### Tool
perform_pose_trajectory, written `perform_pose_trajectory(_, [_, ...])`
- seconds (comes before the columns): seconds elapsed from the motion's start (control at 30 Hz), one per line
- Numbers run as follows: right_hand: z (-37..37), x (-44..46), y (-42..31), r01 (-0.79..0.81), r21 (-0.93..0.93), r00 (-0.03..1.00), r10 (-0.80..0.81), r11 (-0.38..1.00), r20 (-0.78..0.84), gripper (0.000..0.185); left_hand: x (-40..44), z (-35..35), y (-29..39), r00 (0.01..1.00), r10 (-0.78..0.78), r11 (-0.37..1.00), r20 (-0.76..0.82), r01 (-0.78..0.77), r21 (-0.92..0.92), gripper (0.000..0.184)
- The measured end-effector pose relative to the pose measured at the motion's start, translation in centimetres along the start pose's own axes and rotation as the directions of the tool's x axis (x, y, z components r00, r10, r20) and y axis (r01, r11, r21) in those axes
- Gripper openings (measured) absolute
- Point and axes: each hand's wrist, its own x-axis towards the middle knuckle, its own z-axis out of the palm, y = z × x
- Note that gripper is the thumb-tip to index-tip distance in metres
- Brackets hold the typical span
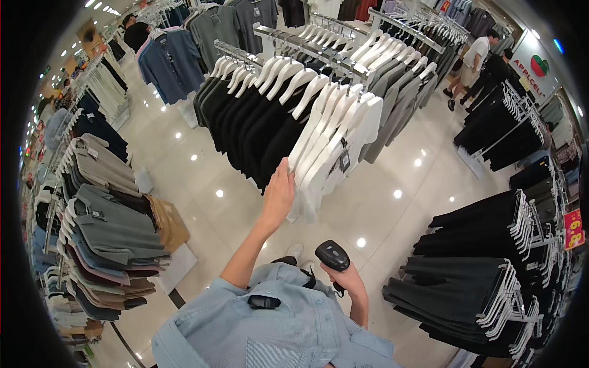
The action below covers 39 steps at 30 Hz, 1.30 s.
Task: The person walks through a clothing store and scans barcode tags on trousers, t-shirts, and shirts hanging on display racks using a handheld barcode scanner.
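Observation:
My left hand point(279, 195) reaches forward to the near end of a clothes rack, its fingers closed at the edge of a white T-shirt point(307, 161). Several white T-shirts hang there on white hangers, and a dark tag point(345, 161) shows on the front one. Black tops point(248, 126) hang just left of that hand. Low in front of my body, my right hand point(351, 279) is wrapped round the handle of a black barcode scanner point(332, 254), whose head points up and to the left.
Grey shirts point(116, 224) hang on a rack at left, beside a brown cardboard box point(167, 224). Dark trousers point(451, 285) hang on racks at right. A metal rail point(313, 52) crosses the central rack. A person in a white top point(475, 54) stands at the far right.

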Motion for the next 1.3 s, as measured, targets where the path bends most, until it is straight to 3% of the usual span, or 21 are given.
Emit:
perform_pose_trajectory(0.17, [-0.8, -0.8, 1.5, -0.001, 0.050, 1.000, 0.002, 0.999, -0.012, 0.025, -1.1, 0.1, 0.4, 1.000, -0.010, 1.000, 0.023, 0.011, -0.029, 0.045])
perform_pose_trajectory(0.23, [-1.1, -1.0, 2.1, -0.011, 0.095, 1.000, 0.012, 0.995, -0.008, 0.025, -1.8, -0.3, 0.8, 0.980, -0.117, 0.993, 0.163, 0.121, -0.011, 0.045])
perform_pose_trajectory(0.37, [-1.3, -1.5, 2.5, -0.004, 0.128, 1.000, 0.005, 0.992, -0.007, 0.025, -3.9, 0.6, -0.1, 0.981, -0.109, 0.994, 0.158, 0.107, 0.020, 0.045])
perform_pose_trajectory(0.43, [-1.5, -1.5, 3.6, -0.012, 0.107, 1.000, 0.013, 0.994, -0.010, 0.025, -4.7, 1.0, -0.7, 0.957, -0.167, 0.986, 0.236, 0.157, 0.060, 0.042])
perform_pose_trajectory(0.63, [-2.2, -1.8, 3.5, 0.020, 0.115, 1.000, -0.019, 0.993, -0.007, 0.025, -5.0, 0.2, -0.9, 0.987, -0.047, 0.981, 0.155, 0.016, 0.196, 0.034])
perform_pose_trajectory(0.97, [-1.8, -0.8, 3.3, 0.047, 0.224, 0.998, -0.054, 0.974, 0.029, 0.022, -5.3, -2.1, 1.2, 0.984, -0.051, 0.961, 0.170, 0.002, 0.277, 0.021])
perform_pose_trajectory(1.03, [-1.4, -0.8, 3.1, 0.035, 0.200, 0.997, -0.047, 0.979, 0.053, 0.022, -5.5, -2.2, 1.0, 0.988, 0.094, 0.981, 0.119, -0.113, 0.157, 0.017])
perform_pose_trajectory(1.3, [-0.2, -0.4, 1.6, 0.049, 0.178, 0.997, -0.060, 0.983, 0.057, 0.020, -6.2, -4.0, -0.6, 0.987, -0.003, 0.983, 0.162, -0.026, 0.181, 0.017])
